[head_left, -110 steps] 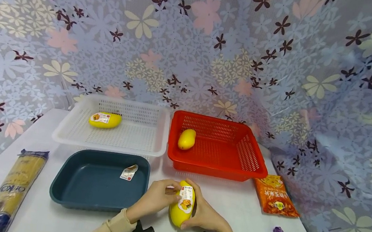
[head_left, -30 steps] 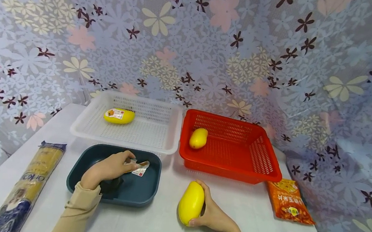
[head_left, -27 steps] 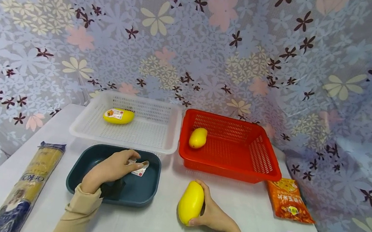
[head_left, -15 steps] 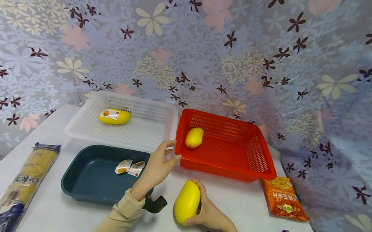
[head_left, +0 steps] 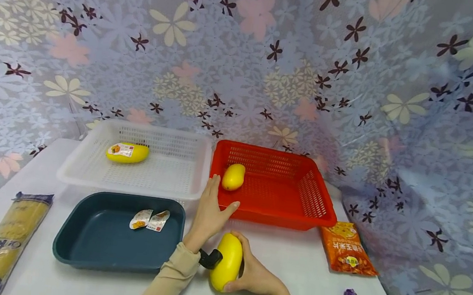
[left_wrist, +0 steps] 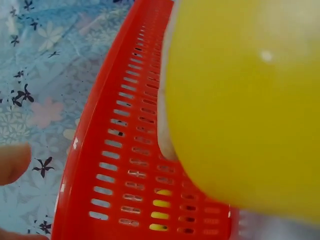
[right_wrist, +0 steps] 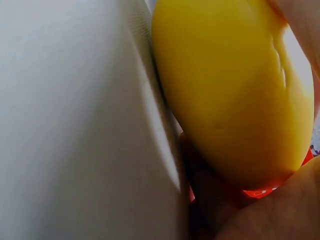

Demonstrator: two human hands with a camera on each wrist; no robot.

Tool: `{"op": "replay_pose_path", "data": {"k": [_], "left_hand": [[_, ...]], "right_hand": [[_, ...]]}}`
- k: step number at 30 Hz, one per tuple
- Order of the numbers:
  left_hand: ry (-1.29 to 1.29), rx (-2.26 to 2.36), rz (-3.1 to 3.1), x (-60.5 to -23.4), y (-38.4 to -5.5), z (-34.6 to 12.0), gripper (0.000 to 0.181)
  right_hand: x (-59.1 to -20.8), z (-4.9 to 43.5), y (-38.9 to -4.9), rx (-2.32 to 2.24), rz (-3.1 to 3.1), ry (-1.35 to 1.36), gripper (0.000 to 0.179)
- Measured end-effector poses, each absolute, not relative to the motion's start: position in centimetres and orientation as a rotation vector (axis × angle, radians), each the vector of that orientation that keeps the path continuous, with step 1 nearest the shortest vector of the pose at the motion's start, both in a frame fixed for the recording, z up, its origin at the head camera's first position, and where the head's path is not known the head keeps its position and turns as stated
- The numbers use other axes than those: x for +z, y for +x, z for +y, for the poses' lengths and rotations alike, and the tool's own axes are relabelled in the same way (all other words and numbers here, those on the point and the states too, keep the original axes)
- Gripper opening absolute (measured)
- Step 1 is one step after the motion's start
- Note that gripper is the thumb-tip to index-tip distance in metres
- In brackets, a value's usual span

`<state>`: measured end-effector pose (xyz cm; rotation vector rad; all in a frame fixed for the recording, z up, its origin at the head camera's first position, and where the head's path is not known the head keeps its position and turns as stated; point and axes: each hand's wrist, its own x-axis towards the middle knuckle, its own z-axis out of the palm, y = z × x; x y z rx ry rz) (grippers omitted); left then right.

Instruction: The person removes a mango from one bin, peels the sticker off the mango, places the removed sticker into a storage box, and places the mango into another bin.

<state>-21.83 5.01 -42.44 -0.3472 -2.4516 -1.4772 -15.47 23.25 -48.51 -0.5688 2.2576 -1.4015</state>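
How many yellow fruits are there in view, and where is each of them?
3. The first yellow fruit lies in the white basket, the second yellow fruit in the red basket, and the right hand holds the third yellow fruit.

Left hand (head_left: 207, 215) now by red basket (head_left: 276, 218), 2 labels (head_left: 141, 219) in teal tray (head_left: 103, 239) instead of 1

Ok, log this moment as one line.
left hand: at near-left corner of red basket, contact unclear; right hand: gripping yellow fruit; red basket: one fruit inside; dark tray: two stickers
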Motion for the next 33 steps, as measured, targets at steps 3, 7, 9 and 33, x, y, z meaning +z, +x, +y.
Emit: {"op": "replay_pose_path", "data": {"k": [3,7,9,33], "left_hand": [[-0.400,-1.341,-2.529,-42.7,-22.2,5.0,0.085],[-0.432,-1.214,-2.591,-42.9,-22.3,4.9,0.086],[-0.428,-1.183,-2.606,-42.9,-22.3,4.9,0.086],[-0.360,-1.209,-2.644,-43.0,-22.5,5.3,0.090]], "right_hand": [[-48.4,23.2,-15.5,-1.397,2.265,-0.548,0.117],[-48.0,23.8,-15.5,-1.412,2.275,-0.553,0.117],[-47.3,24.5,-15.6,-1.418,2.256,-0.586,0.119],[-34.5,31.7,-28.2,-1.461,2.430,-0.478,0.102]]}}
